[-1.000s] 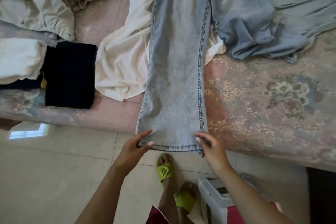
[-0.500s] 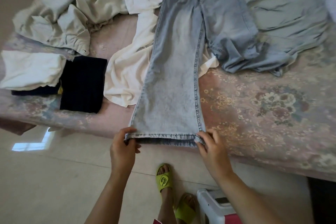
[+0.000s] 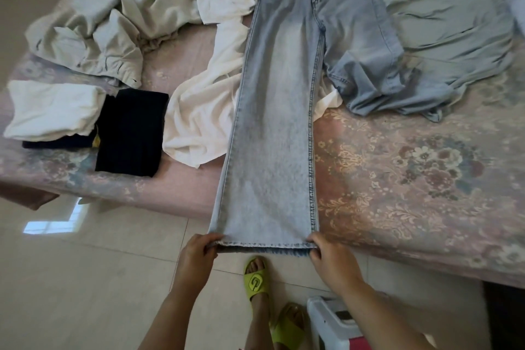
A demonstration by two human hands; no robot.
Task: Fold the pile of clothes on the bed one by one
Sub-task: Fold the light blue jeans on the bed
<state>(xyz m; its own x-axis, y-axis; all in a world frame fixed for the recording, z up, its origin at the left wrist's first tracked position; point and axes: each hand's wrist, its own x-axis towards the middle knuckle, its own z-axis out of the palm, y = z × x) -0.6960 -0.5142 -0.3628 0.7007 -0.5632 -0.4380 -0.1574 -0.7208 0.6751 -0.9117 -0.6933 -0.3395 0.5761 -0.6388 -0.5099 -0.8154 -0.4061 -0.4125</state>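
Light blue jeans [image 3: 278, 111] lie on the bed [image 3: 412, 179], waistband at the far side. One leg runs straight toward me and hangs over the bed's near edge; the other leg is bunched to the right. My left hand [image 3: 196, 257] grips the left corner of the straight leg's hem. My right hand [image 3: 331, 260] grips the right corner. A cream garment [image 3: 196, 111] lies partly under the jeans on the left. A folded black garment [image 3: 130, 131] and a folded white one [image 3: 54, 109] sit at the bed's left edge.
A crumpled pale grey-green garment [image 3: 113, 23] lies at the far left and a pale blue garment [image 3: 454, 28] at the far right. My feet in green sandals [image 3: 255, 281] stand on the tiled floor [image 3: 71, 293]. A white plastic stool [image 3: 332, 324] is beside my right leg.
My hands went from touching the hem to gripping both its corners. The view pulled back, so the jeans' waistband and more of the bed now show.
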